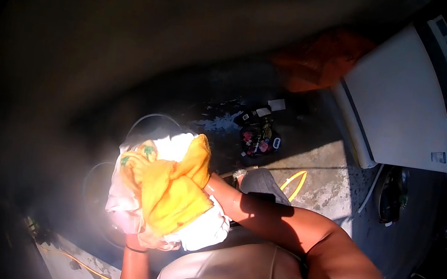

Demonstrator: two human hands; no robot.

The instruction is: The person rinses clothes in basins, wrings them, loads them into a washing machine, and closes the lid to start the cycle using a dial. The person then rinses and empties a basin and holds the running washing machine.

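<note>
A bundle of wet-looking clothes is held up in front of my torso. It includes a bright yellow cloth (177, 187) on top, a white cloth (210, 229) that is glaring in the sun, and a pale pink piece (125, 197). My left hand (135, 241), with a dark band at the wrist, supports the bundle from below, its fingers covered by fabric. On the other side, my right hand (213, 186) presses into the yellow and white cloth, and its fingers are also mostly hidden.
Behind the bundle, a thin curved handle or rim (155, 115) shows in shadow. A dark flowered bag (261, 136) lies on the wet floor. A yellow hose (299, 187), an orange sheet (320, 62) and a large white appliance (403, 102) are to the right.
</note>
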